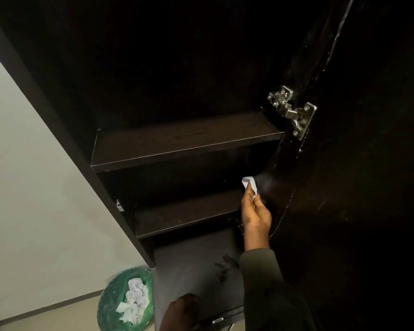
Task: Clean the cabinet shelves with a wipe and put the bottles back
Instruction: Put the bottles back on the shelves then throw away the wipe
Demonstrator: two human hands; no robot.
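Note:
The dark cabinet stands open with two bare shelves in view, an upper shelf [184, 142] and a lower shelf [189, 212]. My right hand [255, 212] pinches a small white wipe [250, 183] and holds it against the cabinet's right inner wall, just above the lower shelf's right end. My left hand [182, 311] rests at the front of a dark flat surface [196, 266] below the shelves; its fingers are blurred and partly out of frame. No bottles are in view.
The open cabinet door [356, 187] fills the right side, hung on a metal hinge [293, 112]. A green-lined waste bin [127, 299] with crumpled white wipes sits on the floor at lower left, beside the pale wall [34, 187].

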